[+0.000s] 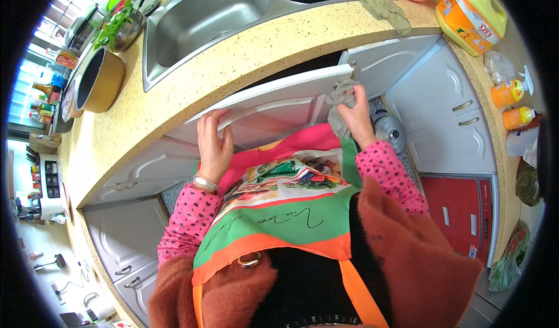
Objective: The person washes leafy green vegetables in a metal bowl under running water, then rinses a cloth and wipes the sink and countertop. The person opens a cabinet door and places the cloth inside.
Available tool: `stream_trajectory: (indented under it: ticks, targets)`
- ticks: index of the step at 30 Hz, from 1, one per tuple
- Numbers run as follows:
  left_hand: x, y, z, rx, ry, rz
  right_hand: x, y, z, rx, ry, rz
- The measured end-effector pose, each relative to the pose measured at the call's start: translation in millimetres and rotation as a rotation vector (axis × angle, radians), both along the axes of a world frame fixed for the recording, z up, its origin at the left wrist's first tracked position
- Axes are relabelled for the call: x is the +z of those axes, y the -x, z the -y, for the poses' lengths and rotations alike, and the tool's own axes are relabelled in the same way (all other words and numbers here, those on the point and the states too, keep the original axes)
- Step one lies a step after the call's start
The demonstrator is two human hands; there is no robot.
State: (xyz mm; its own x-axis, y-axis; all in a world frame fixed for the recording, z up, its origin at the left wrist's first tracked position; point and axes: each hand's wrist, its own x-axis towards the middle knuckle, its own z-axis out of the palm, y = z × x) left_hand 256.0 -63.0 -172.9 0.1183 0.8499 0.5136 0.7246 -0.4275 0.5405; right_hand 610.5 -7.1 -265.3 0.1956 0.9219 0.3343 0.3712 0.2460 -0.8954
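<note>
A white cabinet door (pixel 279 105) under the sink stands ajar, with a dark gap above its top edge. My right hand (pixel 359 117) grips a crumpled grey cloth (pixel 343 101) at the door's free edge, by its upper corner. Over at the door's other side is my left hand (pixel 215 142), thumb spread from the fingers and nothing held. Its fingertips are at the door's upper part; whether they press on it is hard to tell. A colourful apron (pixel 284 223) hangs between my arms and hides the lower part of the door.
Above the door runs a speckled yellow countertop (pixel 244 59) with a steel sink (pixel 209 22). A saucepan (pixel 100 81) stands at the left, a second cloth (pixel 384 11) hangs over the counter edge, and a detergent jug (pixel 471 15) stands right. A metal kettle (pixel 391 131) sits low beside my right hand.
</note>
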Motion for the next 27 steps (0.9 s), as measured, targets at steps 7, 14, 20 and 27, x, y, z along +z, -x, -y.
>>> stream_trajectory:
  ticks: [7,14,20,27]
  targets:
    - [16.8,-21.4,-7.8,-0.063,-0.133,-0.254,10.9,0.0,88.0,0.042,0.141,-0.120]
    - [16.8,-11.0,-12.4,-0.178,-0.028,-0.320,49.7,-15.7,133.8,0.137,0.292,0.005]
    - [11.6,7.1,-7.0,-0.217,-0.024,-0.262,156.6,-13.5,132.4,0.184,0.129,0.091]
    - [7.3,31.0,5.5,-0.273,-0.051,-0.185,165.7,50.7,73.5,0.852,0.062,0.717]
